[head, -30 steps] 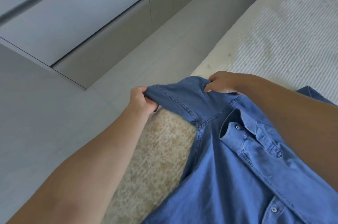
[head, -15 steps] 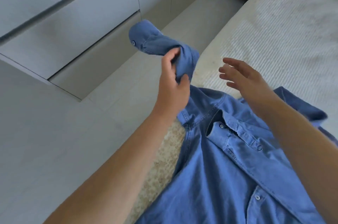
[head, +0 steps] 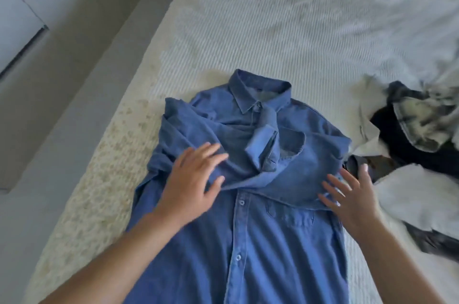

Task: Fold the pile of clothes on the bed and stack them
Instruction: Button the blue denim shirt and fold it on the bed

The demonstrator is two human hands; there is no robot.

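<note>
- Shirt face up at near edge of bed, buttoned, both sleeves crossed over chest.
- Left hand with fingers spread and straight, flat on folded left sleeve; gripping nothing.
- Right hand likewise splayed at right edge of shirt, seemingly touching cloth; blur hides contact.
- Best smoothed outward from placket, pressing sleeves flat before folding sides in.
- No containers visible; unfolded pile lying loose, just beside shirt on right.
</note>
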